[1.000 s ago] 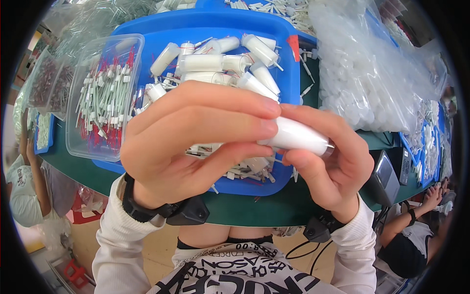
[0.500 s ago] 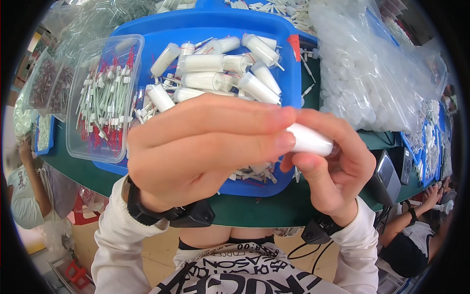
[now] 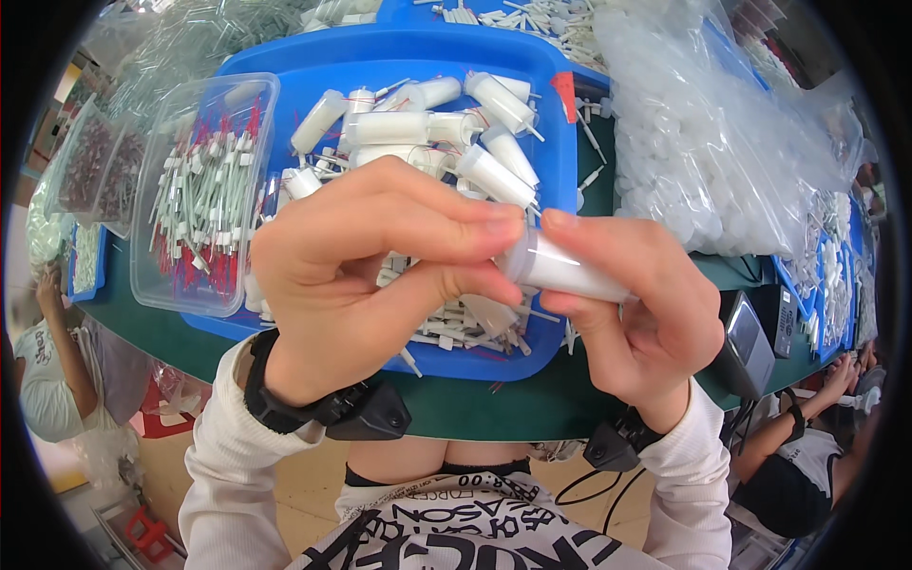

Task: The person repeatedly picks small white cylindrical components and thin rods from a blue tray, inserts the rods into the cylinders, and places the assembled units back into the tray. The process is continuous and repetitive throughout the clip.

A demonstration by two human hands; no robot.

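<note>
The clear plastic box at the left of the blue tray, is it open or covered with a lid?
Open: the clear plastic box has no lid, and its red-and-white pieces lie uncovered beside the blue tray.

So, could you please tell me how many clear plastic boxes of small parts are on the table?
2 at least: one clear box of red-and-white parts beside the blue tray, another of dark parts farther left. More may be hidden.

1. The tray (image 3: 560,190) lies on the desk (image 3: 494,404), with tubes (image 3: 389,128) in it.
2. The box (image 3: 161,285) sits left of the tray.
3. The bag (image 3: 703,161) lies right of the tray.
</note>
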